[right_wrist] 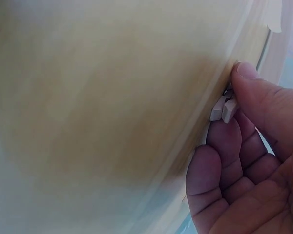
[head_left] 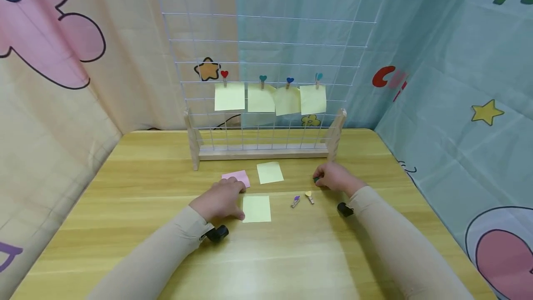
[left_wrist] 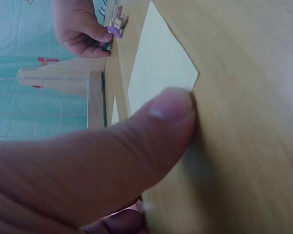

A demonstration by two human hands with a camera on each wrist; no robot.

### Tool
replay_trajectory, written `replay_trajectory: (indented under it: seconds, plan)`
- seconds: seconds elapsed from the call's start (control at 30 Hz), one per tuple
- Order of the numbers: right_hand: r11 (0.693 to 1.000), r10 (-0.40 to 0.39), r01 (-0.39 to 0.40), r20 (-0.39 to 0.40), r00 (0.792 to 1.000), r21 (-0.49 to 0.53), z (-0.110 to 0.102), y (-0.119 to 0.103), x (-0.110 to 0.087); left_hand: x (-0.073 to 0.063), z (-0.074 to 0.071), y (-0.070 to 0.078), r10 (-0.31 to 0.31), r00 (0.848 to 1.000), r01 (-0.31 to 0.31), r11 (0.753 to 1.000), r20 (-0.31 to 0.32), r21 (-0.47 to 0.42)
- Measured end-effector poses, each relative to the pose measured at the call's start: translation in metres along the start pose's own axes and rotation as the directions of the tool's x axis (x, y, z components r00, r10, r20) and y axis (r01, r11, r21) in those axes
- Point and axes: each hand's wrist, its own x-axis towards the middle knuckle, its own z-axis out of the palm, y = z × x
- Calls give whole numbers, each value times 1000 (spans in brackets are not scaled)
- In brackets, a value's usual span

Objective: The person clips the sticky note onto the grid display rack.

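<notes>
My left hand (head_left: 220,199) lies low over the table, its thumb at the edge of a pale yellow sticky note (head_left: 257,209). Its fingertips reach a pink sticky note (head_left: 237,178) behind, partly covering it. In the left wrist view the thumb overlaps a corner of the yellow note (left_wrist: 161,63); most of the other fingers are hidden. On the right, my right hand (head_left: 336,177) pinches a small wooden clothespin (right_wrist: 223,108) between thumb and fingers, just at the tabletop. A bit of dark green shows on it. Purple (head_left: 295,201) and yellow (head_left: 309,197) clothespins lie nearby.
A white wire grid (head_left: 266,42) stands in a wooden base (head_left: 262,153) at the back. Several yellow notes (head_left: 229,96) hang there from heart-topped clothespins (head_left: 225,77). Another yellow note (head_left: 269,172) lies before the base. Printed curtains (head_left: 449,152) close in the table.
</notes>
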Motion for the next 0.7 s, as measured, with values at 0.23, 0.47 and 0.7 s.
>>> replay_trajectory:
  seconds: [0.23,0.47,0.7]
  plan:
    - [1000,-19,19,12,1000,-14,-1,0,2,-4,0,-3,25,999,-26,999,19,31]
    - [999,-18,19,14,1000,-42,-2,1,3,-1,-1,-1,49,999,-49,999,24,-20]
    - [999,-11,12,12,1000,-53,-2,1,4,-2,0,6,64,997,-63,997,42,-36]
